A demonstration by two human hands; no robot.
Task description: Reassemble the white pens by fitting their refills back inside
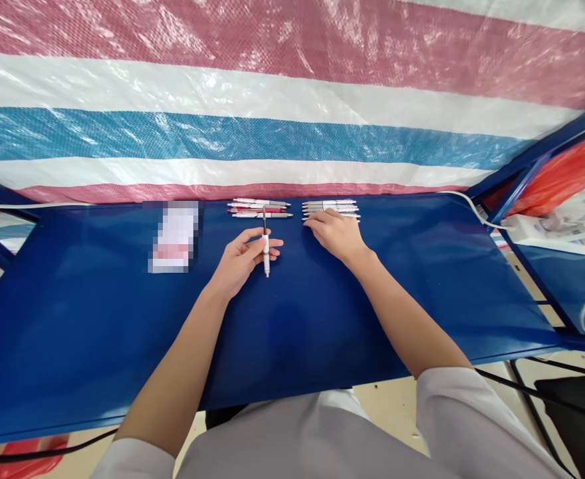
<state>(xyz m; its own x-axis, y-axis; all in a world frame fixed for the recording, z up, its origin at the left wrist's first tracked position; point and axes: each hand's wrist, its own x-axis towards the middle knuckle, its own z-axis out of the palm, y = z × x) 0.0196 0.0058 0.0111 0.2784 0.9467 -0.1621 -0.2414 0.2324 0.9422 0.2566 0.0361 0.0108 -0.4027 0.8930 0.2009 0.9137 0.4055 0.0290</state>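
Note:
Held upright between the thumb and fingers of my left hand (246, 259) is a white pen (266, 256) with a dark upper part. Just behind it lies a row of several pens (245, 203), white, grey and red, side by side on the blue table (292, 346). My right hand (336, 234) rests at the front of a second row of several white and grey pens (330, 203), its fingers curled down at the nearest one. Whether its fingertips grip that pen is hidden.
A blurred white and red rectangular item (175, 239) lies left of my left hand. Behind the table hangs a striped plastic sheet (272, 140). At the right are a blue frame (516, 189), a white cable (472, 203) and a red plastic bag (562, 173).

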